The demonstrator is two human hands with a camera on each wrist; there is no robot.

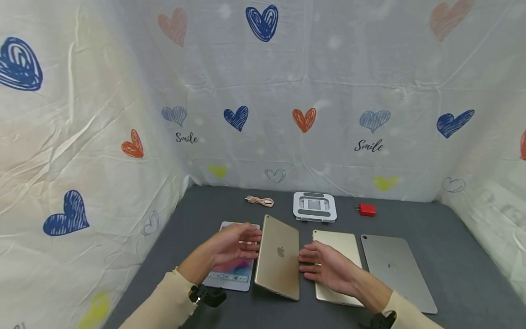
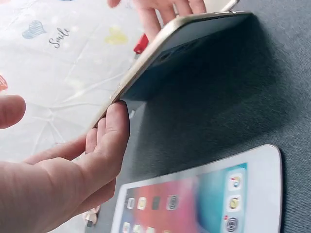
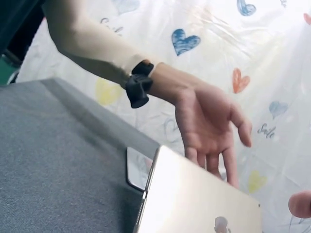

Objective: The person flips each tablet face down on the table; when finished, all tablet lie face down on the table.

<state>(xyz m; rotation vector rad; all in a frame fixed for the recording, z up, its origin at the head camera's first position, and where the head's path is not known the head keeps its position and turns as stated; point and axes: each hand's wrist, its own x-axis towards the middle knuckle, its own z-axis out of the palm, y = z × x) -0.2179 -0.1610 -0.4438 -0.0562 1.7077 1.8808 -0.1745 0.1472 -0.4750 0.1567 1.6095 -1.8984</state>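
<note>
A gold tablet (image 1: pixel 280 258) stands tilted on edge between my two hands, its back with the apple logo facing up and to the right. Along its left edge, the fairly straight fingers of my left hand (image 1: pixel 236 244) touch the rim, and the thumb stays apart in the left wrist view. My right hand (image 1: pixel 328 267) has its extended fingertips at the opposite edge; whether they touch is hard to tell. Beneath my left hand lies a white-framed tablet (image 1: pixel 230 279) showing a colourful screen. Below my right hand another gold tablet (image 1: pixel 339 244) lies back up.
A grey tablet (image 1: pixel 396 269) lies back up at the right. Farther back on the dark grey table (image 1: pixel 213 205) are a coiled cable (image 1: pixel 260 201), a folded white-and-grey stand (image 1: pixel 314 206) and a red charger plug (image 1: pixel 366 209). A heart-print curtain (image 1: pixel 271 151) borders the table.
</note>
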